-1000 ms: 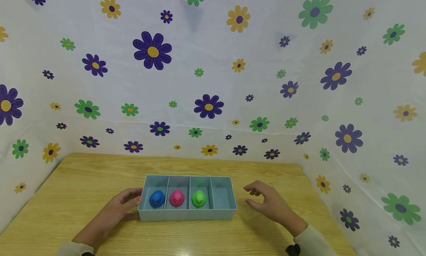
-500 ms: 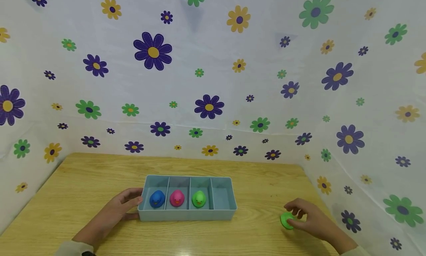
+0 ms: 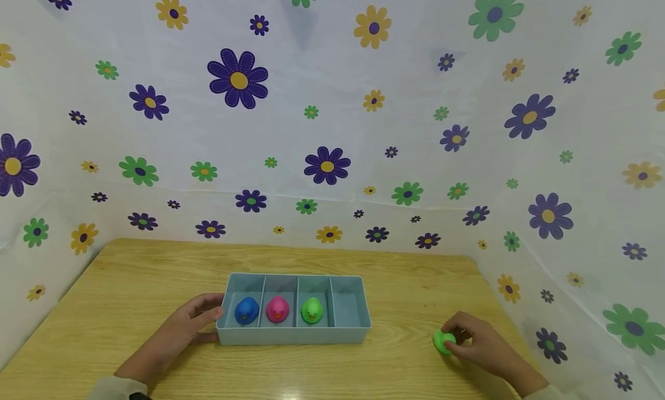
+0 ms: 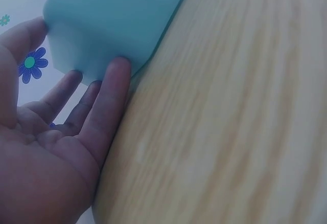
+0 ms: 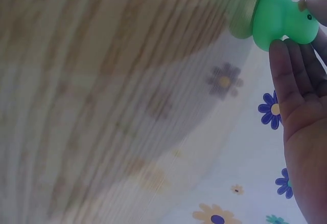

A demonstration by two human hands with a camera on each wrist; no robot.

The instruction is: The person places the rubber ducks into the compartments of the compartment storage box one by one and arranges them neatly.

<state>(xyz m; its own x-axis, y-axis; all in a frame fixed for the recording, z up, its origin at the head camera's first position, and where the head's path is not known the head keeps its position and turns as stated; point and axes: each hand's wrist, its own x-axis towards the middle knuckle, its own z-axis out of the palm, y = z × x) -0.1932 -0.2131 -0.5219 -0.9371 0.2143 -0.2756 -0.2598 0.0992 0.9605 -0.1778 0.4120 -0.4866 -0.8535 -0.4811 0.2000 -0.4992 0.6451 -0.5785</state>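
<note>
A light blue tray [image 3: 291, 335] with compartments in a row stands on the wooden table. Its left three hold a blue rubber duck [image 3: 246, 310], a pink one and a light green one; the rightmost holds nothing. Extended fingers of my left hand [image 3: 189, 322] touch the tray's left end, and in the left wrist view the fingertips [image 4: 118, 66] rest against its end wall. Off to the right, my right hand [image 3: 480, 345] pinches another green rubber duck [image 5: 278, 17] between thumb and fingers. In the right wrist view this duck lies on its side, its base close over the tabletop.
The wooden table [image 3: 156, 267] is bounded at the back and sides by a white flower-print sheet [image 3: 291, 129]. The sheet's right side [image 3: 587, 284] comes down close to my right hand.
My right hand has moved right from beside the tray to the loose green duck and now grips it. The duck has shifted slightly left. My left hand stays at the tray.
</note>
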